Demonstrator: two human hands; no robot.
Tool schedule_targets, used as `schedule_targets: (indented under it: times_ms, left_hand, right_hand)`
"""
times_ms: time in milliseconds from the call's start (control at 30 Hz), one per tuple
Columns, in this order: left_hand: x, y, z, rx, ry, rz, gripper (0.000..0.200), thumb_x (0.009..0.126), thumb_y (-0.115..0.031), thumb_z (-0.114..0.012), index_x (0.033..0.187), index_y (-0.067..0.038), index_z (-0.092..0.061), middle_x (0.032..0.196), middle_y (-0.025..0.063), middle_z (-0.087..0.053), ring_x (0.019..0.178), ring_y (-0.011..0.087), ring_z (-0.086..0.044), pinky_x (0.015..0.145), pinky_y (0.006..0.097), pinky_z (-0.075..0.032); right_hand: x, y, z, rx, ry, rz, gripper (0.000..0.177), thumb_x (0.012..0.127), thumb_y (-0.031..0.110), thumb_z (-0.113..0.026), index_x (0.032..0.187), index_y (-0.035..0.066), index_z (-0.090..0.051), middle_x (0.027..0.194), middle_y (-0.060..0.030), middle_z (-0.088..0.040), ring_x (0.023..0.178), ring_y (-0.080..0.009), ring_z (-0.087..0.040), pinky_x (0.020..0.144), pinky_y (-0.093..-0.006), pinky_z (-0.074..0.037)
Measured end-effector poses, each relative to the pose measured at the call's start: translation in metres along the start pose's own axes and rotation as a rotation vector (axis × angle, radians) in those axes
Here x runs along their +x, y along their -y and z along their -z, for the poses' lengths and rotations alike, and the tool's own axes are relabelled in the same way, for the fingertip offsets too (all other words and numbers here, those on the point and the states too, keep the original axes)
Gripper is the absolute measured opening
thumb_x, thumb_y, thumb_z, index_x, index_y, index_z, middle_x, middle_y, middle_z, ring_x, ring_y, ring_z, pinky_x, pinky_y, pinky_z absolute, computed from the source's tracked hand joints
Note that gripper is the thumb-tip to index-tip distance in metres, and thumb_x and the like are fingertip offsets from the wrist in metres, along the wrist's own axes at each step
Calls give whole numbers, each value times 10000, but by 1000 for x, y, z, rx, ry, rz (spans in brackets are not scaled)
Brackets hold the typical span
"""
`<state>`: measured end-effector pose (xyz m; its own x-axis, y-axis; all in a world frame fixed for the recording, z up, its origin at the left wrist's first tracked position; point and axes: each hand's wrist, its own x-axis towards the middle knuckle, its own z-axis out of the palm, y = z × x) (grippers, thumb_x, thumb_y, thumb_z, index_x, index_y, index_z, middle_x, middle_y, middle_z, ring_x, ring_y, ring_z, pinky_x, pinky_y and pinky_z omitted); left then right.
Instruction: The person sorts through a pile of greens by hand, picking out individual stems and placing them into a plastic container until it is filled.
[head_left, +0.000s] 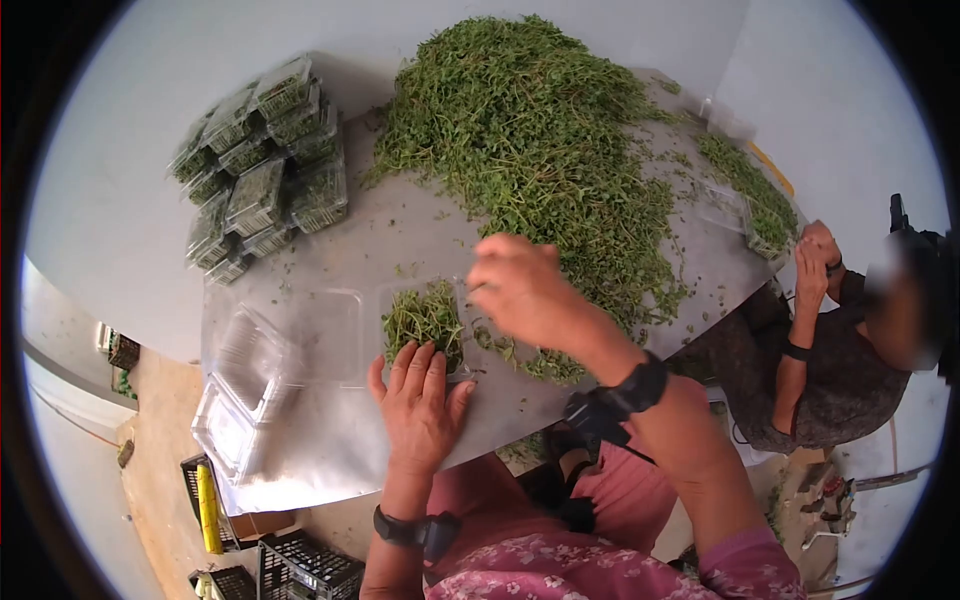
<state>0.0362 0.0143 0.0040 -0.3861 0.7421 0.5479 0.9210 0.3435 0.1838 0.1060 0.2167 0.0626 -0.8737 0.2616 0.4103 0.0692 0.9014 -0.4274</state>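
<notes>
My left hand (418, 400) lies with its fingers spread over the near side of some green leafy stems (420, 315). Those stems fill one half of an opened clear plastic clamshell box (372, 340), whose lid half lies flat to the left. My right hand (520, 288) hangs just right of the box, slightly blurred, its fingers curled together. Whatever those fingers hold, if anything, I cannot make out. Beyond that hand rises a large heap of cut greens (530, 130), with loose sprigs (540, 362) trailing toward the table's near edge.
Filled clamshell boxes (260, 165) are stacked at the back left. Unfilled clear boxes (240, 390) lie at the left edge of the metal table (330, 450). At right, a co-worker (830, 350) sits by another box of greens (768, 225). Black crates (300, 570) stand on the floor.
</notes>
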Motion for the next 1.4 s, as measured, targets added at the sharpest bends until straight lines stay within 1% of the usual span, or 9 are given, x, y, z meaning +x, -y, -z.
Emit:
schedule_targets:
  times_ms: [133, 233, 433, 533, 733, 967, 1167, 1267, 1400]
  left_hand:
    - [1, -1, 1, -6, 4, 6, 403, 837, -330, -670, 1086, -17, -624, 1171, 113, -608, 1177, 302, -516, 1074, 524, -245]
    - [1, 0, 1, -14, 0, 7, 397, 837, -324, -671, 1087, -19, -623, 1176, 111, -605, 1181, 300, -513, 1081, 522, -236]
    - [0, 1, 0, -27, 4, 15, 387, 833, -311, -674, 1086, -22, -623, 1183, 107, -602, 1189, 296, -509, 1088, 519, -228]
    - [0, 2, 1, -29, 11, 20, 382, 830, -306, -676, 1082, -23, -624, 1181, 108, -603, 1191, 296, -509, 1089, 519, -227]
    - [1, 2, 1, -46, 22, 32, 382, 821, -296, -680, 1075, -17, -626, 1180, 112, -606, 1193, 297, -508, 1093, 521, -222]
    - [1, 1, 2, -52, 35, 37, 371, 817, -284, -679, 1068, -15, -625, 1181, 114, -605, 1199, 303, -504, 1095, 523, -215]
    - [1, 2, 2, -46, 39, 35, 371, 817, -280, -681, 1066, -13, -619, 1184, 115, -599, 1196, 306, -501, 1089, 520, -219]
    - [0, 2, 3, -52, 32, 31, 369, 819, -278, -680, 1069, -14, -616, 1186, 112, -597, 1194, 306, -501, 1086, 518, -224]
    - [0, 3, 2, -60, 17, 42, 362, 823, -277, -677, 1071, -21, -617, 1184, 105, -598, 1193, 305, -502, 1084, 517, -230]
  right_hand:
    - [-22, -54, 45, -9, 127, -158, 125, 818, 83, -658, 934, 38, -643, 1000, -131, -573, 867, -310, -605, 746, -390, -482]
    - [-43, -77, 52, -32, 189, -345, 159, 824, 44, -657, 981, 37, -636, 1001, -136, -562, 902, -317, -592, 788, -402, -472]
    - [-54, -80, 35, 16, 206, -366, 214, 808, -22, -656, 1011, 37, -622, 1044, -134, -536, 980, -328, -563, 835, -400, -455]
    - [-52, -84, 30, -58, 232, -278, 169, 824, -32, -616, 982, 29, -610, 963, -124, -579, 876, -297, -592, 767, -379, -473]
    - [-47, -67, 68, 154, -28, -444, 116, 826, -16, -581, 939, 9, -592, 693, -78, -602, 601, -165, -538, 571, -334, -442]
    - [-70, -65, 79, 231, 62, -569, 72, 843, 33, -640, 900, 6, -606, 677, -46, -576, 592, -116, -508, 551, -311, -416]
    - [-68, -71, 90, -17, 30, -344, 80, 826, 42, -664, 887, 8, -625, 662, -86, -590, 592, -178, -564, 565, -352, -443]
    - [-66, -76, 87, 99, 268, -544, 100, 799, 20, -679, 882, -2, -627, 688, -55, -603, 619, -118, -564, 561, -278, -447]
    - [-70, -78, 67, 48, 353, -526, 89, 786, 27, -678, 845, 0, -618, 705, -93, -622, 616, -176, -581, 570, -317, -460]
